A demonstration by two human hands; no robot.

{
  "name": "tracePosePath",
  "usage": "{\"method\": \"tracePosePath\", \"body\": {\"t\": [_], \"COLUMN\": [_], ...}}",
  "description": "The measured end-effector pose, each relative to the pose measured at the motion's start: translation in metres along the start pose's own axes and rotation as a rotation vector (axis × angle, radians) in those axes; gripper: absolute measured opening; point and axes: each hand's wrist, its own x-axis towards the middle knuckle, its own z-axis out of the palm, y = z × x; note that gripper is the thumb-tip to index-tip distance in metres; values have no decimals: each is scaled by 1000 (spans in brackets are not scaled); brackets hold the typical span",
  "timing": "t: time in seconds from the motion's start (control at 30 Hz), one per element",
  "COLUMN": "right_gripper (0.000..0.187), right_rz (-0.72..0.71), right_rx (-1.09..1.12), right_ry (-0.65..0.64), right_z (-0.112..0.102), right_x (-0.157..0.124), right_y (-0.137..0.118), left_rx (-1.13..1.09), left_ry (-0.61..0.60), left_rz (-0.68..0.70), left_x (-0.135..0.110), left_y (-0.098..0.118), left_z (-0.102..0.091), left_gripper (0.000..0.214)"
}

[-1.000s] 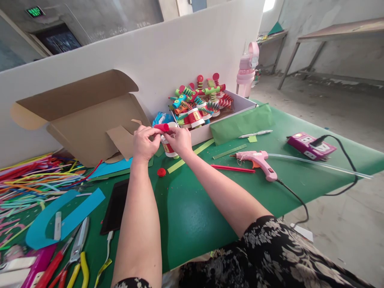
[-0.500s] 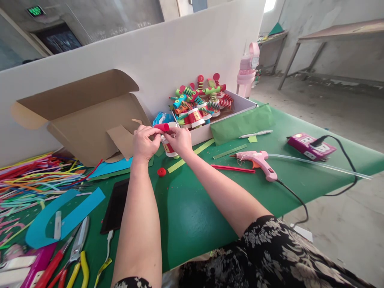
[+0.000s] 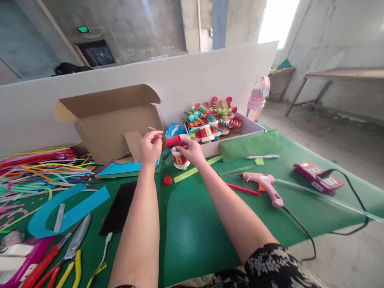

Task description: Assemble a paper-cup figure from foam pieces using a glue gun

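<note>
My right hand (image 3: 192, 151) grips a small white cup craft with a red band (image 3: 179, 159) and a red paper roll (image 3: 173, 140) on top of it. My left hand (image 3: 151, 146) hovers just left of the roll, fingers curled and loosely apart, with nothing visibly in it. Both hands are held above the green table (image 3: 192, 224), in front of an open cardboard box (image 3: 111, 120). A small red disc (image 3: 167, 180) lies on the table below the hands.
A white tray of finished colourful crafts (image 3: 214, 120) stands behind the hands. A pink glue gun (image 3: 264, 184) and purple power strip (image 3: 318, 177) lie at right. Coloured pipe cleaners (image 3: 39, 168), blue paper (image 3: 66, 208), a black phone (image 3: 118, 208) and scissors (image 3: 69, 256) lie at left.
My left hand has let go of the red roll and drawn slightly left. The right hand still holds the cup. The view has tilted upward.
</note>
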Motion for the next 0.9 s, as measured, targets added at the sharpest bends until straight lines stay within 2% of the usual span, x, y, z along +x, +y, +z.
{"method": "tracePosePath", "body": {"t": [0.13, 0.23, 0.37, 0.5, 0.57, 0.67, 0.77, 0.9], "right_gripper": [16, 16, 24, 46, 50, 47, 38, 30], "right_rz": [-4, 8, -27, -53, -35, -7, 9, 36], "right_rx": [202, 269, 284, 425, 497, 586, 642, 715], "right_ry": [-115, -133, -156, -154, -173, -197, -153, -110], "right_z": [-5, -5, -8, -21, -27, -27, -19, -10], "right_x": [2, 4, 7, 9, 9, 6, 5, 6], "right_y": [5, 10, 14, 12, 10, 7, 7, 10], "left_rx": [-236, -293, -300, -272, -273, -286, -298, -384], "left_ry": [-232, -353, -373, -364, -350, -337, -321, -370], "left_rz": [-130, -137, -96, -68, -46, -21, -59, -167], "left_x": [-2, -4, -4, -3, -4, -5, -6, -6], "left_y": [7, 13, 15, 18, 21, 27, 29, 25], "left_z": [-3, -6, -6, -2, 2, 9, 12, 4], "left_gripper": [27, 30, 26, 22, 21, 20, 18, 34]}}
